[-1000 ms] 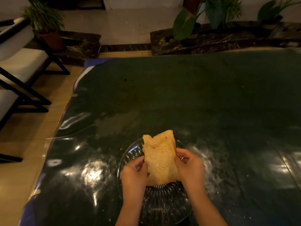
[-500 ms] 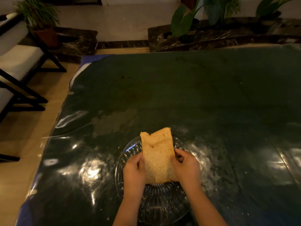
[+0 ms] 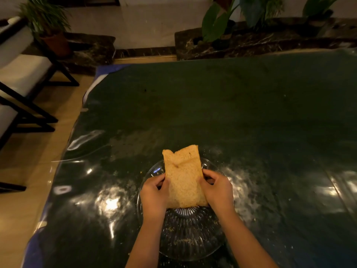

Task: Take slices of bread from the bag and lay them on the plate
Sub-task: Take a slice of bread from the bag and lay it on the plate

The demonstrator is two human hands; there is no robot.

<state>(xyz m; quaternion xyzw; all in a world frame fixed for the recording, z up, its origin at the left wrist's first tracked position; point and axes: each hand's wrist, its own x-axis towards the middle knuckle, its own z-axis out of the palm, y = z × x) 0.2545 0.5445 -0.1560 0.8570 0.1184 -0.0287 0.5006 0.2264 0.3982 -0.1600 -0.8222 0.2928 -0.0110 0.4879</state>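
Bread slice [image 3: 183, 182], tan, top edge seemingly dented, gripped by left hand [image 3: 153, 192] and right hand [image 3: 217, 187].

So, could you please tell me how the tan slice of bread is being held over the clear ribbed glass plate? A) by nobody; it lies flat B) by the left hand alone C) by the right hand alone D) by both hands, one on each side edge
D: the left hand and right hand each grip a side edge of the tan slice of bread above the clear ribbed glass plate.

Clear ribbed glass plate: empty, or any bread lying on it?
Seemingly empty bar crumbs: clear ribbed glass plate; tan bread slice is gripped by left hand and right hand.
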